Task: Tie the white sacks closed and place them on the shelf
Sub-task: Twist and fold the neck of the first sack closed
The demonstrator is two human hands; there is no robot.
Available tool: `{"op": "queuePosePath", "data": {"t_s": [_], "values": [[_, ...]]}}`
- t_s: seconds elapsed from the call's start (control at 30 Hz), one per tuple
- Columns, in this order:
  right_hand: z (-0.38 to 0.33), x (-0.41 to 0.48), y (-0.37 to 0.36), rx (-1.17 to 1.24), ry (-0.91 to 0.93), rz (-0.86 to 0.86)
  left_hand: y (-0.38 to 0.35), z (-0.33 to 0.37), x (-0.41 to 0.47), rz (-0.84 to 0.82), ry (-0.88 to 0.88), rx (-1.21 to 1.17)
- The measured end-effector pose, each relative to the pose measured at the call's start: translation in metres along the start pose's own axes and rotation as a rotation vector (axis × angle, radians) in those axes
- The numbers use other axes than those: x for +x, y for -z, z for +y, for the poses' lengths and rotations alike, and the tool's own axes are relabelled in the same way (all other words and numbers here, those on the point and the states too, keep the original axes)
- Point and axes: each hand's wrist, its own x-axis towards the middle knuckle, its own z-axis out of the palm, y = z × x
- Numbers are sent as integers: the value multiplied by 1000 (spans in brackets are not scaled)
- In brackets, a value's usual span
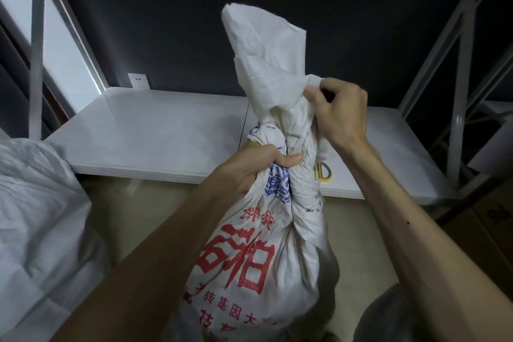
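Note:
A white woven sack [258, 255] with red and blue printed characters stands upright in front of me on the floor. Its gathered neck is twisted, and the loose top flap sticks up above my hands. My left hand [252, 166] is clenched around the neck from the left. My right hand [338, 111] pinches the fabric of the flap just above the neck on the right. The white shelf board [155, 130] lies low behind the sack.
A second white sack [36, 216] lies at the left edge. A yellow tape roll [323, 173] sits on the shelf board behind the sack's neck. Metal shelf uprights [458, 108] stand at right and left. Cardboard boxes [488, 216] sit at the right.

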Motion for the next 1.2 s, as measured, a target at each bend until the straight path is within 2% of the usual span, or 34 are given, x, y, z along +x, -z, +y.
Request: {"op": "queuePosePath", "data": {"t_s": [0.13,0.2,0.23,0.27,0.37,0.47,0.63,0.73,0.87,0.9,0.97,1.03,1.13,1.2], "values": [[7,-10,1,448,-260,-339,11,1,3,37,69,-100],[7,-22,2,487,-324,-497,15,2,2,13,84,-159],[7,-27,1,458,-320,-515,16,3,2,3,80,-171],[7,-30,0,410,-285,-474,16,4,2,-6,70,-167],[4,-27,5,256,-185,-206,16,4,3,7,47,-136],[-4,-22,6,281,-166,-206,13,5,2,17,32,-121],[-9,-14,2,443,-386,-187,8,4,2,94,-22,-46],[-14,-9,3,603,-426,-81,5,3,4,109,-33,-4],[-14,-7,-6,764,-580,88,0,-2,9,148,-109,81],[-12,-9,-8,697,-538,87,-1,-3,9,167,-112,94],[-10,-11,-10,501,-342,-9,1,-5,7,187,-88,68],[-7,-10,-6,453,-234,-132,7,-4,4,174,-51,-27],[4,-15,2,441,-297,-236,16,0,-1,127,9,-160],[10,-23,5,352,-386,-374,17,1,-2,101,22,-212]]}}
